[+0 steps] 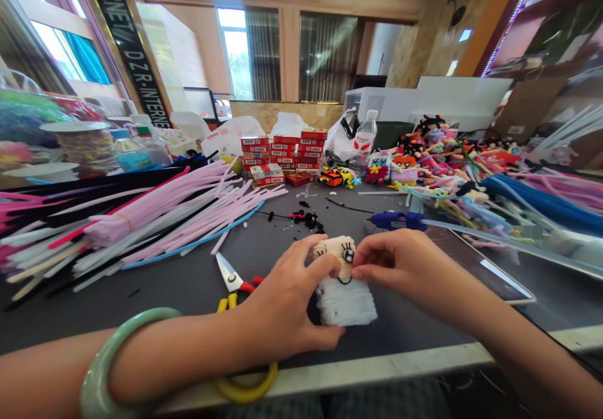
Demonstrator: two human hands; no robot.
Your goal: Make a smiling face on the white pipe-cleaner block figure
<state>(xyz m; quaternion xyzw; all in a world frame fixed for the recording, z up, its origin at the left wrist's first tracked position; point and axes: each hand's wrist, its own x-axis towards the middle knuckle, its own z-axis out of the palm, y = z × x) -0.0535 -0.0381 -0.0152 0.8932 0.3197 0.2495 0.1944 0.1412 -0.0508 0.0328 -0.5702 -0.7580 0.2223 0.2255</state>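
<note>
A block-shaped pipe-cleaner doll (348, 299), cream above and white below, carries black lashes, a black-and-white eye and a curved black mouth. My left hand (294, 293) grips it from the left side, thumb at the lower edge and fingers over the top and face. Close to the eye, my right hand (391, 259) has thumb and index finger pinched against the face; whatever lies between those fingertips is hidden. Red-handled scissors (232, 276) lie left of the doll, partly behind my left hand. Yellow-handled pliers or cutters (249, 391) stick out under my left forearm.
Bundled pink and white pipe cleaners (141, 218) cover the left side. A blue glue gun (398, 220) lies behind my right hand, beside a tablet (490, 268). Stacked red boxes (285, 149), a plastic bottle (366, 133) and a heap of small dolls (438, 149) stand farther back.
</note>
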